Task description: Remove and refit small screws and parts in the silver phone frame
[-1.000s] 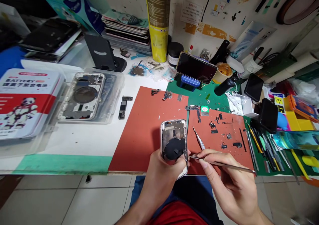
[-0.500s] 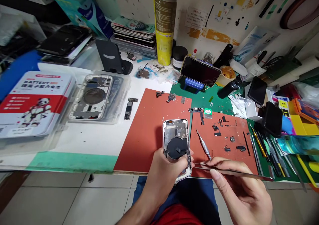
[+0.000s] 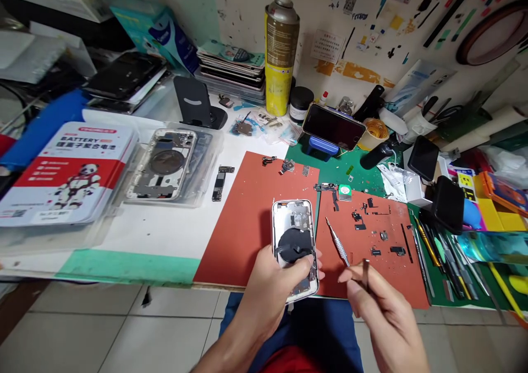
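Observation:
My left hand [image 3: 270, 285] grips an opened phone housing [image 3: 304, 214], its thumb over the lower right side and fingertips round the right edge. Inside the housing lies a round black charging coil [image 3: 293, 242], with a black flap near its lower edge. My right hand [image 3: 385, 310], to the right of the housing and apart from it, has its fingers closed on tweezers [image 3: 366, 273]; they are seen nearly end-on, and much of them is hidden. A silver screwdriver [image 3: 338, 242] rests on the red-brown mat [image 3: 231, 224] between the hands.
Small phone parts [image 3: 358, 219] lie scattered on the right mat. A logic board [image 3: 220, 183] sits on the white surface, left of the mats. Another phone housing [image 3: 165, 164] is in a clear tray. Several tools [image 3: 447, 252] line the right side; a spray can [image 3: 281, 59] stands behind.
My right hand has turned the tweezers from lying sideways, tips toward the housing, to nearly end-on. The left hand still holds the housing. The camera view has shifted slightly.

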Tool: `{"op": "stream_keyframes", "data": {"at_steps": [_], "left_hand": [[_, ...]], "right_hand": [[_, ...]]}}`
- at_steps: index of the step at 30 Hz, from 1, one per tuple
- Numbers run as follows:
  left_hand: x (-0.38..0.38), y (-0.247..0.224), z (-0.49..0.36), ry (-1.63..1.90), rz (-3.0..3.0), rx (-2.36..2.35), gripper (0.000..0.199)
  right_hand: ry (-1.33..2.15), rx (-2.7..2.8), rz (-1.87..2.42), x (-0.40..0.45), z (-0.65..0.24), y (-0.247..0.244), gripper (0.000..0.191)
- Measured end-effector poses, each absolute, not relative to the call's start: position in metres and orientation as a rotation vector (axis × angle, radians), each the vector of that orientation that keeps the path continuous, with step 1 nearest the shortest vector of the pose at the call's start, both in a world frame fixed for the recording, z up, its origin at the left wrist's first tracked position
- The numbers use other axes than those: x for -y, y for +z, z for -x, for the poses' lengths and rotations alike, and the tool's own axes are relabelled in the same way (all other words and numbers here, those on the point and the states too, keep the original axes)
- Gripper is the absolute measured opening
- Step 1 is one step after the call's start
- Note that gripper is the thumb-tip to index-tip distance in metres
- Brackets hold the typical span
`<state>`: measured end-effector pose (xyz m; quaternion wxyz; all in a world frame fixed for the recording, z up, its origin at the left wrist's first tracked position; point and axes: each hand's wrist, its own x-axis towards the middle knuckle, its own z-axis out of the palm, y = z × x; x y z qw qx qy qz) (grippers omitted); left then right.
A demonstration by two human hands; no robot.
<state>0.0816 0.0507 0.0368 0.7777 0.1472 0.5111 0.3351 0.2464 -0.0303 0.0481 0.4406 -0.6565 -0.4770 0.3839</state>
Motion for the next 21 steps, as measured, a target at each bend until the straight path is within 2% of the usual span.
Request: {"op": "stream_keyframes", "data": {"at_steps": [5,11,16,21], "left_hand": [[-0.047,0.031,-0.081,0.762,-0.317,-1.058,0.034],[-0.048,0.033,-0.081,0.773,-0.330,-1.084,0.036],[-0.047,0.030,-0.081,0.784,-0.324,-1.086,0.037],[-0.044,0.029,-0.079,0.800,-0.221,-1.077,0.040]], "right_hand": [[0.756,1.372,1.722,0.028,-0.221,0.034,0.009],[0.500,1.540,1.686,0.018,-0.208,0.036,0.017],[0.521,1.515,1.665,0.018,-0.209,0.038,0.016],[0.707,1.391,1.728,0.033,-0.220,0.033,0.017]]}}
